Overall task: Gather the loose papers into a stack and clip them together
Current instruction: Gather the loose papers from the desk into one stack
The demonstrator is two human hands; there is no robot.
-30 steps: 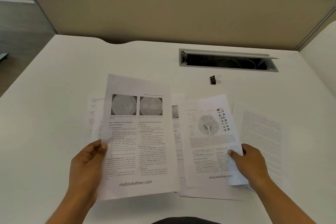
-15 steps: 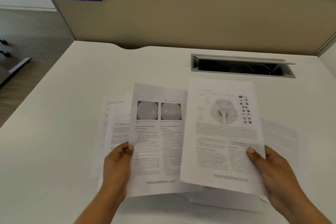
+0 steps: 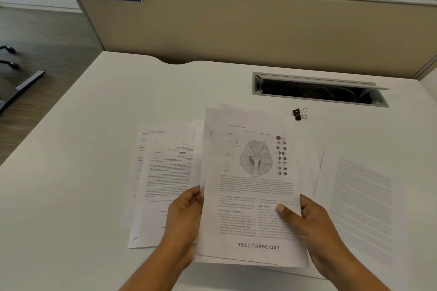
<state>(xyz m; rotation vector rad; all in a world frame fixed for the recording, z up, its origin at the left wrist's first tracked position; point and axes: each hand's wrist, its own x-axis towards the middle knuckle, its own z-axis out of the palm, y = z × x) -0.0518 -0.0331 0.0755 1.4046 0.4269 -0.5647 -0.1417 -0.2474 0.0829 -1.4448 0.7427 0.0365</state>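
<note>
Both my hands pinch small stack (image 3: 250, 172) above desk (image 3: 94, 149): left hand (image 3: 186, 217) at left edge, right hand (image 3: 305, 222) thumb on top. Sheets light, floppy, slippery; grip low edges. Clip (image 3: 299, 114) beyond, other sheets (image 3: 170, 172) loose

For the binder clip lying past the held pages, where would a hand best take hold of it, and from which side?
Grip the binder clip by its two wire handles, which stick out to the right of the black body, so coming in from the right looks best. Pinching them together should open the mouth for the pages. It lies free on the desk, and the right hand is nearer but holds the pages.
</note>
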